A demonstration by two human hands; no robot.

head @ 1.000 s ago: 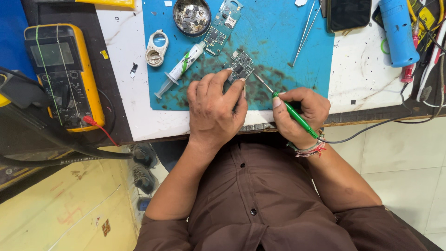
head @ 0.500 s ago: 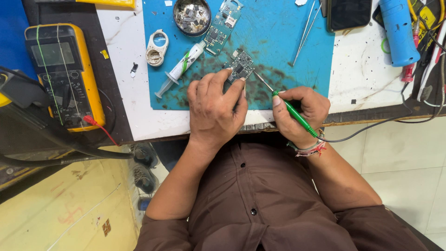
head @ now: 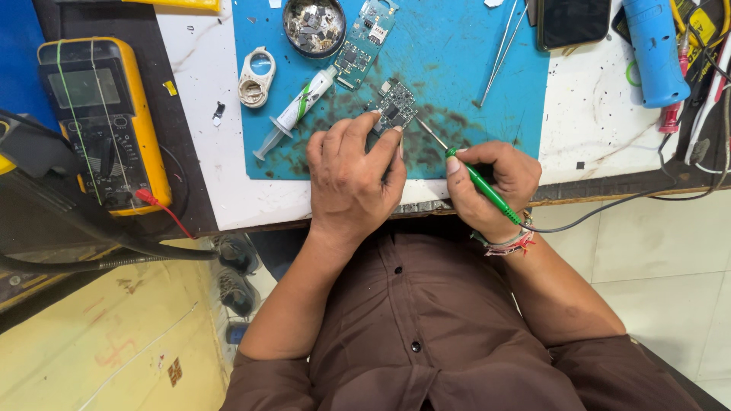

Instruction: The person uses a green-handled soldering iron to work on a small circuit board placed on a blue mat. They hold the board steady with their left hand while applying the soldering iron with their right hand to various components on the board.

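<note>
Nothing has shifted: the left hand [head: 352, 179] still pins the small circuit board [head: 395, 109] on the blue mat [head: 457, 68], and the right hand [head: 495, 183] grips the green soldering iron [head: 480, 183], tip at the board's 4 o'clock.

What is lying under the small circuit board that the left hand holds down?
The blue mat, stained dark around the small circuit board. The part directly beneath the board and left hand is covered.
</note>
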